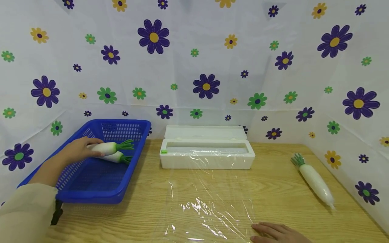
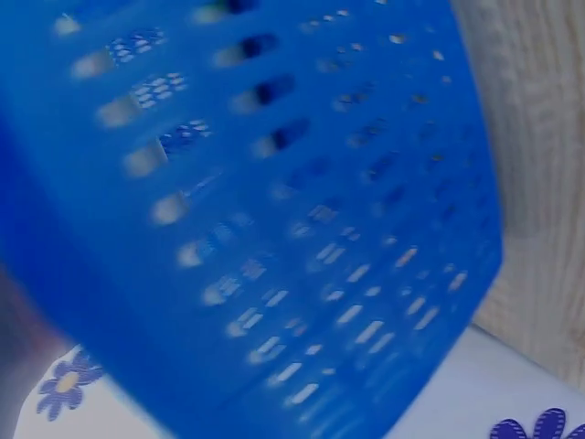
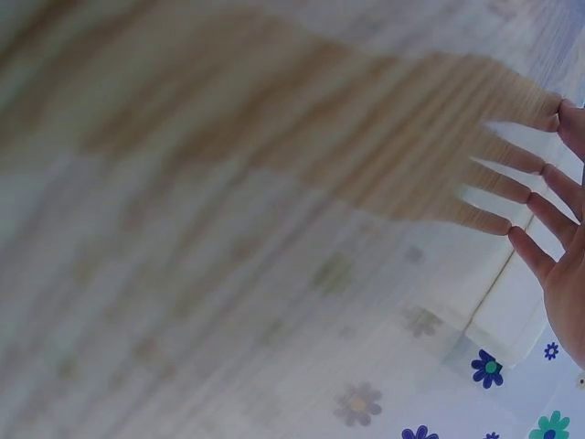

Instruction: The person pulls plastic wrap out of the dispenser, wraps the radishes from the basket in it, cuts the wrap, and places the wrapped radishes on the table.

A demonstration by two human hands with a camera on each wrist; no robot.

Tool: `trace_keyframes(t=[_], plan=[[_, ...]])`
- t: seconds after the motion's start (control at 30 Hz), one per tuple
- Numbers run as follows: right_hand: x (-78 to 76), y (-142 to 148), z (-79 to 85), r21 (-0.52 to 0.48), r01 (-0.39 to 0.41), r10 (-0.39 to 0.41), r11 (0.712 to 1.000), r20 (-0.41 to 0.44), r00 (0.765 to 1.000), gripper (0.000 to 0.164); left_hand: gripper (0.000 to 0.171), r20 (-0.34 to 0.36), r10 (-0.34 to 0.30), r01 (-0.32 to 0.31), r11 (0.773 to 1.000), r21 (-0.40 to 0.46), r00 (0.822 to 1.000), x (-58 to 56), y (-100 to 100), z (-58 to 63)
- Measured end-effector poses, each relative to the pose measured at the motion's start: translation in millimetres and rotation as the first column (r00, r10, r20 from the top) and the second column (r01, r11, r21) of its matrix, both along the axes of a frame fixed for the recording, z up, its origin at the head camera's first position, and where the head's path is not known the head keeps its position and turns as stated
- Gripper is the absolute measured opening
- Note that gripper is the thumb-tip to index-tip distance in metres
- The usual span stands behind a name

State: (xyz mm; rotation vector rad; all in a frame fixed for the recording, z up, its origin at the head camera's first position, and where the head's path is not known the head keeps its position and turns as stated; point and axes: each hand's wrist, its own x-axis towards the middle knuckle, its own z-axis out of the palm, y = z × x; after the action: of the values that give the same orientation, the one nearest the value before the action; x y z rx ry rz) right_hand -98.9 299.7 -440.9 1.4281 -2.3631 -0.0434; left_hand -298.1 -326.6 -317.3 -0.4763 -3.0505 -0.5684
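Observation:
My left hand (image 1: 78,149) reaches over the blue basket (image 1: 91,194) and grips a white radish (image 1: 104,148) by its root end, green leaves pointing right. A second radish (image 1: 114,157) lies just beneath it, partly covered. The left wrist view shows only the perforated basket wall (image 2: 302,210), with the hand's fingers hidden. My right hand (image 1: 278,233) touches the table beside the right edge of a sheet of clear plastic wrap (image 1: 209,206); its fingers look extended and spread in the right wrist view. The wrap runs from a white dispenser box (image 1: 206,162) with its lid raised.
A radish in clear wrap (image 1: 317,185) lies at the right on the wooden table (image 1: 282,182). A small green piece (image 1: 164,151) sits on the dispenser's left end. A flower-print sheet (image 1: 182,67) encloses the back and sides. Something black (image 1: 57,212) is beside the basket's near-left corner.

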Motion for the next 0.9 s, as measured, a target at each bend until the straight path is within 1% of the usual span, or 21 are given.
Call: trace_keyframes(t=[0.1, 0.2, 0.27, 0.37, 0.47, 0.53, 0.63, 0.8, 0.9], plan=[[-0.5, 0.1, 1.1, 0.002, -0.008, 0.008, 1.0, 0.016, 1.0, 0.057, 0.072, -0.029, 0.024, -0.024, 0.999, -0.023, 0.999, 4.5, 4.9, 11.0], [-0.6, 0.5, 2.1, 0.001, -0.012, 0.012, 1.0, 0.024, 1.0, 0.057, 0.075, -0.073, 0.036, -0.039, 0.998, -0.042, 0.997, 9.4, 16.3, 24.1], [-0.6, 0.6, 2.5, -0.002, -0.012, 0.012, 1.0, 0.026, 1.0, 0.057, 0.075, -0.109, 0.038, -0.044, 0.998, -0.055, 0.993, 13.3, 28.5, 33.0], [-0.5, 0.7, 2.7, -0.008, -0.009, 0.009, 1.0, 0.02, 1.0, 0.057, 0.073, -0.159, 0.038, -0.053, 0.995, -0.085, 0.986, 21.5, 52.2, 45.8], [-0.6, 0.6, 1.5, -0.016, -0.005, 0.005, 1.0, 0.014, 1.0, 0.057, 0.07, -0.197, 0.035, -0.058, 0.992, -0.116, 0.98, 30.0, 78.1, 54.0], [-0.9, 0.7, -0.1, -0.022, -0.007, 0.008, 1.0, 0.014, 1.0, 0.057, 0.068, -0.221, 0.031, -0.059, 0.991, -0.12, 0.975, 34.7, 93.6, 55.4], [-1.7, 1.0, -2.2, -0.028, -0.014, 0.015, 0.999, 0.026, 1.0, 0.057, 0.066, -0.251, 0.02, -0.047, 0.994, -0.103, 0.968, 41.2, 115.2, 53.6], [-1.9, 1.1, -3.2, -0.029, -0.018, 0.018, 0.999, 0.027, 0.999, 0.057, 0.06, -0.291, -0.009, -0.002, 0.999, -0.036, 0.957, 55.2, 147.2, 48.5], [-1.3, 0.2, -2.4, -0.036, -0.019, 0.019, 0.999, 0.019, 1.0, 0.057, 0.057, -0.283, -0.022, 0.027, 1.0, 0.014, 0.959, 62.9, 162.4, 43.6]])
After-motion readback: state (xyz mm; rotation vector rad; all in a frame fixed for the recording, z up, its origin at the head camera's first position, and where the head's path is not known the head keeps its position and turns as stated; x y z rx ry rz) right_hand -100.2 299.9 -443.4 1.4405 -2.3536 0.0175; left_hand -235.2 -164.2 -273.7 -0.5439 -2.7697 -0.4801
